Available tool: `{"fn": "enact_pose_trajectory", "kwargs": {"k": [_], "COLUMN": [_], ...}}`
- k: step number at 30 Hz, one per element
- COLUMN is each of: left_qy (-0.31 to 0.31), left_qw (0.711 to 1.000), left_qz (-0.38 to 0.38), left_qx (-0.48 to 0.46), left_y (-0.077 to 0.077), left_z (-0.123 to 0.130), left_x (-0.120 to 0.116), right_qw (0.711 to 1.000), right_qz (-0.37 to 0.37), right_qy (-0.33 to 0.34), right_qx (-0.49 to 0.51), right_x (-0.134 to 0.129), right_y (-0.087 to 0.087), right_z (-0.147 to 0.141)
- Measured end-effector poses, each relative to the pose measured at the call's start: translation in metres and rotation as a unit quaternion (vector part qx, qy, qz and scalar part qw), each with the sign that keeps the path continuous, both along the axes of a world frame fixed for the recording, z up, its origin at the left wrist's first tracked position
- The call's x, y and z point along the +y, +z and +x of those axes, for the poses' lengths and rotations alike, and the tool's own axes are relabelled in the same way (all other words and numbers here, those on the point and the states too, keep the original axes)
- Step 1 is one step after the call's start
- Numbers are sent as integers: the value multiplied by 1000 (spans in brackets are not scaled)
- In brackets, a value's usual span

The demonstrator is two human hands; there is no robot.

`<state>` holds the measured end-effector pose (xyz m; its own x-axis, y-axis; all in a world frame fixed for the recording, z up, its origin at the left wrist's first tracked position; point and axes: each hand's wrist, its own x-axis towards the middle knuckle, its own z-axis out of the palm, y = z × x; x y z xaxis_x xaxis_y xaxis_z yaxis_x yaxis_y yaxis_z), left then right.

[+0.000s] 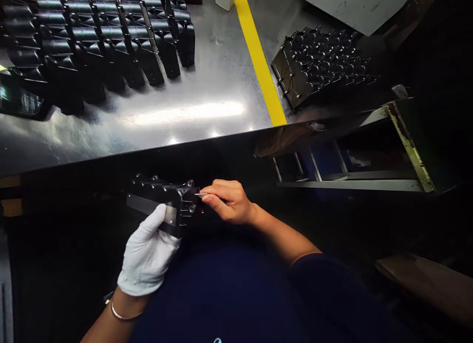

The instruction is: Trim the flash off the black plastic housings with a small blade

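My left hand (pixel 148 257), in a white glove, grips a black moulded housing (pixel 158 191) in front of my body, below the table edge. The thumb presses on a flat, shiny strip (pixel 142 205) along the housing's near side. My bare right hand (pixel 229 200) pinches a small, thin metal blade-like tool (pixel 201 194) between thumb and fingers. Its tip points at the right end of the housing, close to the round bosses; whether it touches cannot be made out. A tiny red spot shows just below the tool.
Rows of similar black housings (pixel 111 42) stand at the table's left. Another group of black parts (pixel 321 62) lies right of a yellow tape line (pixel 258 57) on the metal table (pixel 218 77). A metal frame (pixel 351 185) is at the right, below table height.
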<state>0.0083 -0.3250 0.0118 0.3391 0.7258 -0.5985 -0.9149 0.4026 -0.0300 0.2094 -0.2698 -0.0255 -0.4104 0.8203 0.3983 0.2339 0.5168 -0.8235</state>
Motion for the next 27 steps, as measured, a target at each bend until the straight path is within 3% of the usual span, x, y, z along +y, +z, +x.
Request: {"fn": "enact_pose_trajectory", "kwargs": {"k": [7, 19, 27], "left_qy": [0, 9, 48], "left_qw": [999, 1000, 982], "left_qz": [31, -7, -129], "left_qx": [-42, 13, 132], "left_y": [-2, 3, 14], "left_z": [1, 3, 11], "left_x": [0, 0, 11], "right_qw": [1000, 1000, 998], "right_qz": [-11, 21, 39], "right_qy": [5, -18, -56], "right_qx": [-14, 1, 11], "right_x": [-1, 2, 3], "right_y": [1, -5, -19], "right_z": [1, 0, -12]}}
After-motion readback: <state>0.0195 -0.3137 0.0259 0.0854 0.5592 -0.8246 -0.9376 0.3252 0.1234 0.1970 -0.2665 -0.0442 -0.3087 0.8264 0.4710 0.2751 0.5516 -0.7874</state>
